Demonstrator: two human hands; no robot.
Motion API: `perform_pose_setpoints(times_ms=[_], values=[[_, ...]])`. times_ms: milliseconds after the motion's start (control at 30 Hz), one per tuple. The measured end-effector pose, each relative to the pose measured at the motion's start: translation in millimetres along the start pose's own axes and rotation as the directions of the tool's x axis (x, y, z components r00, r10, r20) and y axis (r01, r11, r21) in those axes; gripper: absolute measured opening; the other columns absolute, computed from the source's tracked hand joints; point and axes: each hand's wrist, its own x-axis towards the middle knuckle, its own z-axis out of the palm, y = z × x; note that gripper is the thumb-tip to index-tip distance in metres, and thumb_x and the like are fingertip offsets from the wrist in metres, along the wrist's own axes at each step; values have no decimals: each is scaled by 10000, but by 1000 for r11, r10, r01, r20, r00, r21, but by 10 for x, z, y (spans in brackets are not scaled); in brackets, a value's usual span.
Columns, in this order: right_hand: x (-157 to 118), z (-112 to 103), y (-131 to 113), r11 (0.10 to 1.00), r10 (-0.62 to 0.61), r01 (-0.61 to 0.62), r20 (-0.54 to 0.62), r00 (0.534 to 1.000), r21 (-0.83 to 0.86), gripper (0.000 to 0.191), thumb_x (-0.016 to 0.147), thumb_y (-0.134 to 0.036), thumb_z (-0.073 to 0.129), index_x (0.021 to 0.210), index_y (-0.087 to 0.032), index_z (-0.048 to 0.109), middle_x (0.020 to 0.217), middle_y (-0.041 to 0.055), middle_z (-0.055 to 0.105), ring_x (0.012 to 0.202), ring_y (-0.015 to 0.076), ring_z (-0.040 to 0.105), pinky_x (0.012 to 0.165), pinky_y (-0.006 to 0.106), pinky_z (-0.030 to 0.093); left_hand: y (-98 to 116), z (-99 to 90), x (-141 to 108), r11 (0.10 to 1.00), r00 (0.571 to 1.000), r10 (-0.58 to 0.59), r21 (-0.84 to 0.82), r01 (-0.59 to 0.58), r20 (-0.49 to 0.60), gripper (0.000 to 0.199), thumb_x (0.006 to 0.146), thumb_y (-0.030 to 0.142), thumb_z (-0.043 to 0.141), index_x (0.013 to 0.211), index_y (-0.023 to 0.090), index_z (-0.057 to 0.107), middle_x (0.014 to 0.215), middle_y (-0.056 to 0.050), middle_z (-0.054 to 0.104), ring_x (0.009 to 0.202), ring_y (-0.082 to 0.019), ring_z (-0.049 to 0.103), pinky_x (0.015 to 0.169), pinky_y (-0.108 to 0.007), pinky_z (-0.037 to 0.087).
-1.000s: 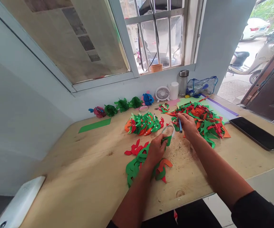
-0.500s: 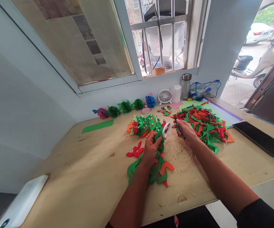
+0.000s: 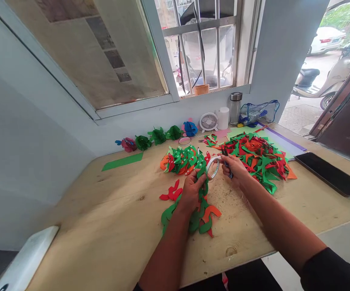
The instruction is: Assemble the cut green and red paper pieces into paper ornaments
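Observation:
My left hand (image 3: pixel 193 186) is closed on a curved green piece (image 3: pixel 204 171), above a loose pile of green, orange and red cut pieces (image 3: pixel 213 212). A white tape roll (image 3: pixel 213 167) stands on edge between my hands, beside the left fingertips. My right hand (image 3: pixel 234 169) is wrapped round dark scissors (image 3: pixel 227 159), its fingertips at the roll's upper right edge. Behind my left hand lies a bunch of green, red and orange pieces with white spots (image 3: pixel 182 159). Red pieces (image 3: pixel 171 191) lie left of that hand.
A heap of scraps (image 3: pixel 258 157) and a black phone (image 3: pixel 331 173) lie to the right. Along the wall stand paper flowers (image 3: pixel 158 136), a small fan (image 3: pixel 208 122), a white cylinder (image 3: pixel 223 118) and a glass bottle (image 3: pixel 235 108). A green strip (image 3: pixel 122 161) lies left.
My right hand has come to the tape roll's edge, and the scissors have turned slightly in it. The roll now shows more of its round face. The whole view has shifted a little.

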Motion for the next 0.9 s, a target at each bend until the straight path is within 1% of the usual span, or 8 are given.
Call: perform_pose_setpoints(times_ms=[100, 200, 400, 467, 567, 633, 733, 900], values=[[16, -28, -4, 994, -10, 9, 12, 1000, 112, 239, 641, -285, 707, 817, -165, 597, 591, -35, 567, 348, 13, 295, 306, 170, 191, -14, -4, -4, 1000, 1000, -15, 13, 14, 23, 321, 674, 435, 689, 768, 151, 573, 509, 67, 433, 417, -34, 336, 421, -178, 269], [54, -64, 23, 986, -30, 29, 4, 1000, 165, 267, 591, -268, 743, 788, -162, 597, 653, -16, 614, 357, 4, 297, 308, 168, 200, -31, -10, -4, 999, 998, -39, 38, 37, 43, 321, 702, 449, 661, 786, 152, 572, 522, 62, 452, 413, -34, 346, 417, -179, 271], [120, -143, -4, 975, -131, 150, -124, 984, 165, 328, 512, -228, 767, 774, -167, 580, 636, -30, 633, 339, 0, 295, 299, 159, 196, -40, -18, -3, 996, 995, -91, 27, 90, 43, 306, 667, 404, 699, 790, 152, 576, 541, 59, 485, 411, -30, 363, 400, -167, 262], [125, -176, -74, 960, -188, 224, -201, 961, 171, 344, 514, -236, 766, 789, -177, 567, 651, -32, 649, 333, 1, 294, 298, 157, 206, -35, -21, -6, 997, 995, -80, -2, 81, 55, 287, 672, 390, 698, 777, 149, 584, 544, 61, 479, 408, -24, 351, 393, -165, 256], [117, -206, -157, 899, -293, 376, -331, 897, 224, 381, 562, -258, 744, 870, -227, 523, 721, -43, 686, 328, 8, 297, 307, 152, 241, -32, -26, -6, 996, 996, -60, -63, 65, 66, 262, 682, 366, 693, 790, 151, 588, 598, 48, 523, 418, -24, 368, 394, -168, 274], [105, -195, -163, 907, -265, 353, -338, 903, 231, 348, 585, -241, 731, 854, -221, 511, 706, -33, 693, 319, 7, 272, 306, 150, 234, -30, -28, -3, 993, 996, -60, -93, 66, 64, 269, 671, 356, 703, 802, 152, 588, 655, 29, 567, 437, -29, 401, 404, -171, 297], [79, -141, -122, 960, -162, 207, -229, 960, 186, 275, 588, -235, 734, 787, -175, 554, 615, -7, 668, 305, 4, 233, 293, 165, 189, -20, -31, -3, 993, 996, -65, -92, 71, 64, 271, 665, 351, 709, 803, 148, 594, 626, 33, 547, 433, -28, 395, 400, -170, 292], [47, -74, -84, 975, -185, 206, -214, 959, 83, 317, 566, -343, 769, 758, -159, 595, 492, -38, 577, 302, 11, 244, 295, 178, 168, -11, -41, -9, 997, 998, -55, -54, 57, 43, 263, 694, 377, 683, 791, 148, 599, 539, 57, 457, 417, -34, 359, 397, -173, 284]])
